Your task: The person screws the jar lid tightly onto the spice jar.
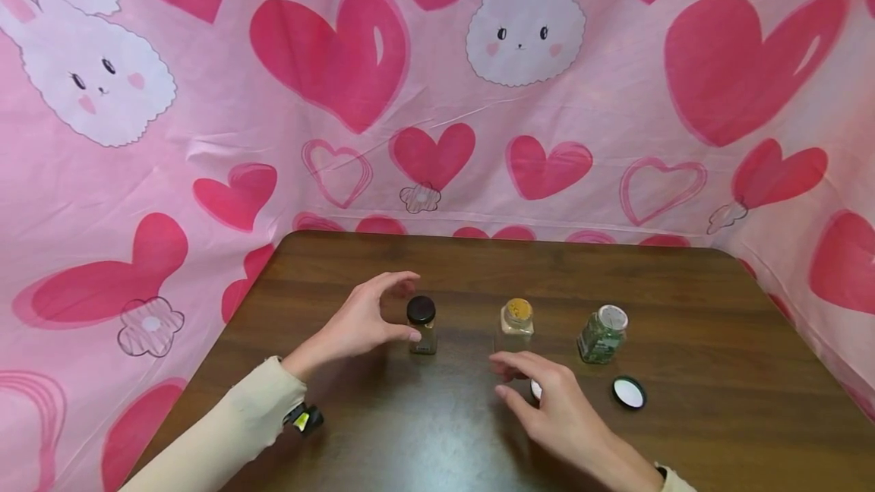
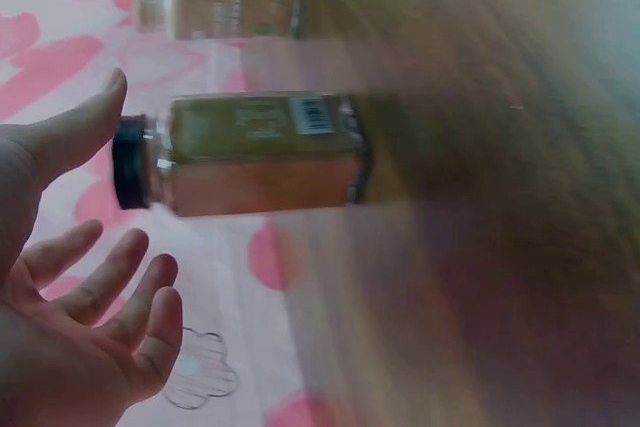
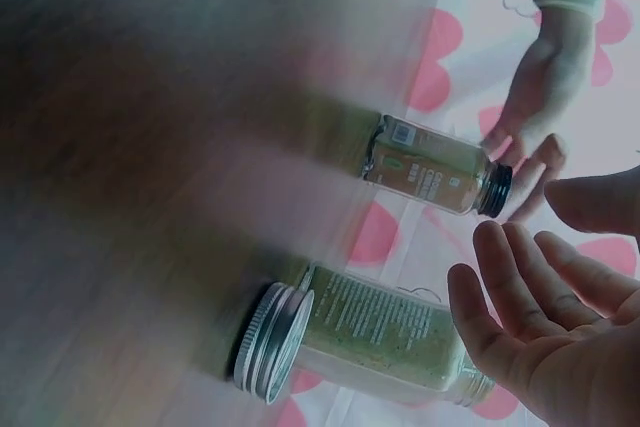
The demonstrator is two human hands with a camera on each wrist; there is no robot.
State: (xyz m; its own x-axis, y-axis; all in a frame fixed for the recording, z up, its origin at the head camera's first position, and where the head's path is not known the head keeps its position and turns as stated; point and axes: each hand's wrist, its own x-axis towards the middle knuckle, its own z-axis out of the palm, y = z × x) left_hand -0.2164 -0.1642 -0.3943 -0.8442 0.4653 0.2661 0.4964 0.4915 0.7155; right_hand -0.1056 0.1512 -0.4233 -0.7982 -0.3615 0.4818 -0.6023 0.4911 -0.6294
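Observation:
A spice jar with a black cap stands upright on the wooden table. My left hand curves round its near left side, thumb and fingers spread, with a gap showing between hand and jar in the left wrist view. My right hand hovers in front of an uncapped jar of yellowish powder, fingers loosely bent and holding nothing. Partly hidden behind that hand is a lid; the right wrist view shows its silver ridged side.
On the right stands an uncapped jar of green flakes. Nearby, a dark-rimmed lid with a white inside lies on the table. A pink cloth with hearts and rabbits hangs behind and at both sides.

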